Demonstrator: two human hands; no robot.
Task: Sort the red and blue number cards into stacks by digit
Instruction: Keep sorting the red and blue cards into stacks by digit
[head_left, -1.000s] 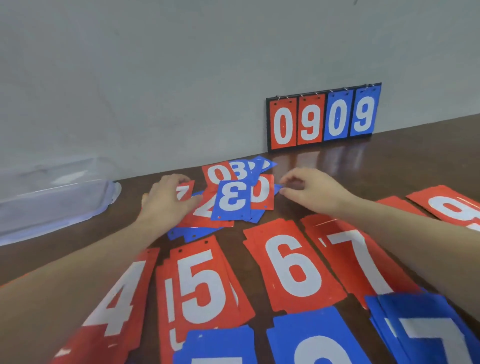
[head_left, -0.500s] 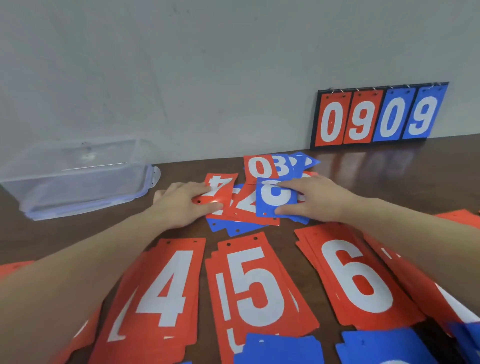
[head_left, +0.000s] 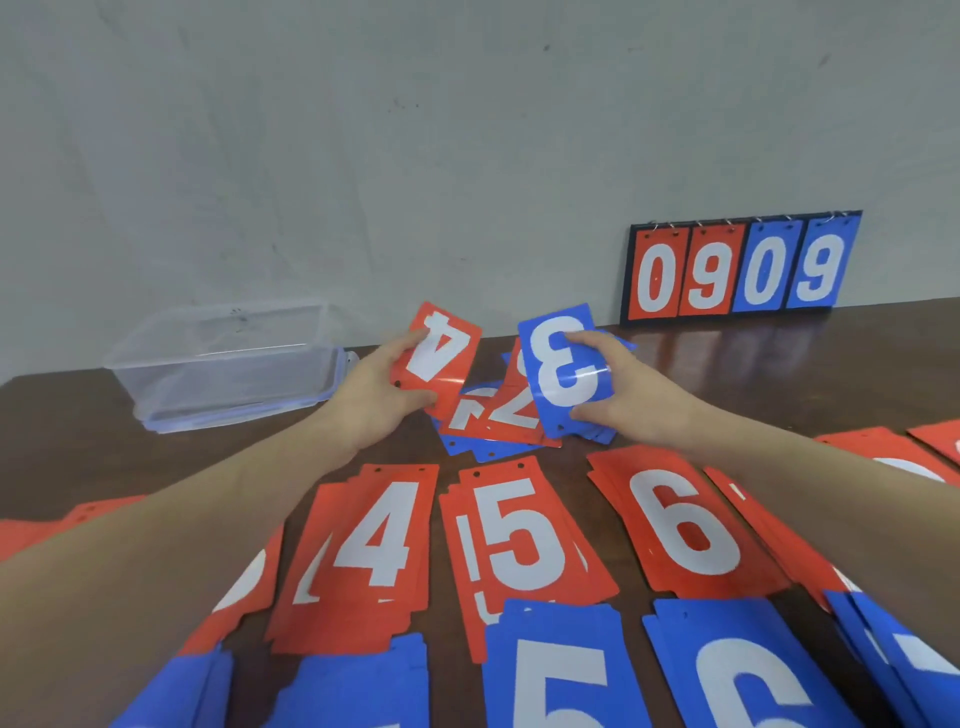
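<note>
Both hands holding cards above the unsorted pile.
Left hand (head_left: 376, 397) fingers grip red plastic "4" card (head_left: 435, 358); right hand (head_left: 626, 392) fingers pinch blue plastic "3" card (head_left: 563, 366).

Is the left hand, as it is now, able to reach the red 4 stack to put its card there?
Probably yes. The left hand holds a red 4 card lifted above the pile, and the red 4 stack lies uncovered just below its forearm, nothing between.
</note>
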